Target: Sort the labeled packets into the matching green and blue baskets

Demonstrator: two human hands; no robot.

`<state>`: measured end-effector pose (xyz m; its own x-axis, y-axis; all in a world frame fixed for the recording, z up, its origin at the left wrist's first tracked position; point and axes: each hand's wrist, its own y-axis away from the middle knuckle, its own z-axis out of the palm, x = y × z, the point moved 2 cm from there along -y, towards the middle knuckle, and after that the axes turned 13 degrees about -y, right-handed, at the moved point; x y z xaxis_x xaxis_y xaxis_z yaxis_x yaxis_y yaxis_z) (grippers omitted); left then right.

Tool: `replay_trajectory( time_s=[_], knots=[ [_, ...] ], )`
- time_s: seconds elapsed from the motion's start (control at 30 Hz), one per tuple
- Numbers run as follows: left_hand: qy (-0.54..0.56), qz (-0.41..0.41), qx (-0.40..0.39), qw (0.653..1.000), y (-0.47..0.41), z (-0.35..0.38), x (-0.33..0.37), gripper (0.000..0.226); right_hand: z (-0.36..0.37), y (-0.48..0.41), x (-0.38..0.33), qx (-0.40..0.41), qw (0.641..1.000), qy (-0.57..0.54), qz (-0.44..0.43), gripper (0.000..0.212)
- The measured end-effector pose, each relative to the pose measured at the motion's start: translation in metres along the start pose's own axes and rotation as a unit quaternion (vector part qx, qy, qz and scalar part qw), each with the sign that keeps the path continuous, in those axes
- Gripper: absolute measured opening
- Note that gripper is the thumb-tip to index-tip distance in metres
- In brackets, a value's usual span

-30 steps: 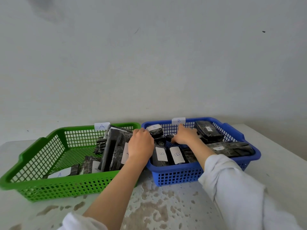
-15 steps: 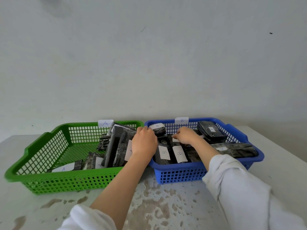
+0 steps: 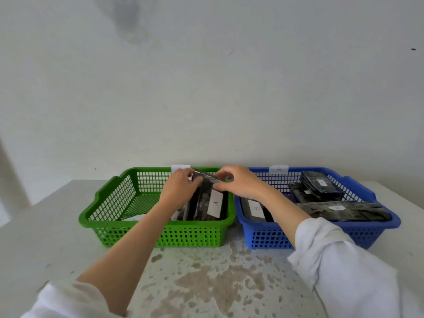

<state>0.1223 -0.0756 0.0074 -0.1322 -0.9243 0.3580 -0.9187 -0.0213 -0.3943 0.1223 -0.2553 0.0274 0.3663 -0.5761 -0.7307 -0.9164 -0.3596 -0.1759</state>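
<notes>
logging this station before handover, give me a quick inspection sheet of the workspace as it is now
surface: pale table, brown blotches near the front edge
job's things: green basket and blue basket side by side; dark packet labelled A standing in green; several dark packets in blue
clutter: nothing seen
grippers: left hand and right hand both pinch a packet's top edge over green
cables: nothing seen
surroundings: plain wall

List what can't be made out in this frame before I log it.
- Green basket tag: head view, the left hand covers it, letter unreadable.
- Held packet: both hands cover its ends; its label is not visible.
- Right hand grip: fingertips hidden behind the packet.
- Far packets in the blue basket: labels too small to read.
</notes>
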Motion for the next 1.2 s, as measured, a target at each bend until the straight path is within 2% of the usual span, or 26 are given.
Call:
replay_trajectory(
  time_s=[0.07, 0.13, 0.2, 0.33, 0.43, 0.53, 0.6, 0.7, 0.83, 0.97, 1.2],
  knots=[
    [0.040, 0.020, -0.090, 0.995, 0.007, 0.006, -0.014, 0.054, 0.015, -0.005, -0.005, -0.060, 0.996, 0.065, 0.016, 0.069],
    [0.070, 0.015, -0.114, 0.991, 0.010, 0.010, -0.021, 0.061, 0.022, -0.010, -0.008, -0.080, 0.989, 0.122, 0.036, 0.086],
    [0.104, -0.010, -0.124, 0.987, 0.008, 0.012, -0.023, 0.063, 0.021, -0.015, -0.010, -0.082, 0.988, 0.120, 0.051, 0.087],
    [0.205, -0.059, -0.135, 0.968, 0.003, 0.010, -0.022, 0.054, 0.008, -0.018, -0.009, -0.110, 0.988, 0.070, 0.078, 0.076],
    [0.255, -0.101, -0.083, 0.958, -0.003, -0.002, -0.028, 0.037, -0.004, -0.016, -0.003, -0.100, 0.988, -0.075, 0.093, 0.047],
    [0.300, -0.165, 0.003, 0.940, -0.014, -0.022, -0.044, 0.036, -0.022, -0.018, 0.004, -0.022, 0.968, -0.233, 0.092, 0.028],
    [0.318, -0.195, 0.053, 0.926, -0.019, -0.036, -0.059, 0.029, -0.031, -0.021, 0.007, 0.052, 0.955, -0.278, 0.090, 0.025],
    [0.283, -0.211, 0.094, 0.931, -0.021, -0.052, -0.083, 0.020, -0.030, -0.028, 0.008, 0.132, 0.945, -0.287, 0.089, 0.028],
    [0.227, -0.215, 0.117, 0.943, -0.020, -0.064, -0.109, 0.024, -0.021, -0.036, 0.009, 0.223, 0.922, -0.304, 0.091, 0.038],
    [0.077, -0.180, 0.139, 0.971, -0.020, -0.071, -0.125, 0.029, -0.018, -0.044, 0.004, 0.343, 0.893, -0.281, 0.075, 0.040],
    [-0.077, -0.119, 0.110, 0.984, -0.036, -0.056, -0.133, 0.031, -0.018, -0.062, 0.005, 0.413, 0.863, -0.290, 0.024, 0.030]
  ],
)
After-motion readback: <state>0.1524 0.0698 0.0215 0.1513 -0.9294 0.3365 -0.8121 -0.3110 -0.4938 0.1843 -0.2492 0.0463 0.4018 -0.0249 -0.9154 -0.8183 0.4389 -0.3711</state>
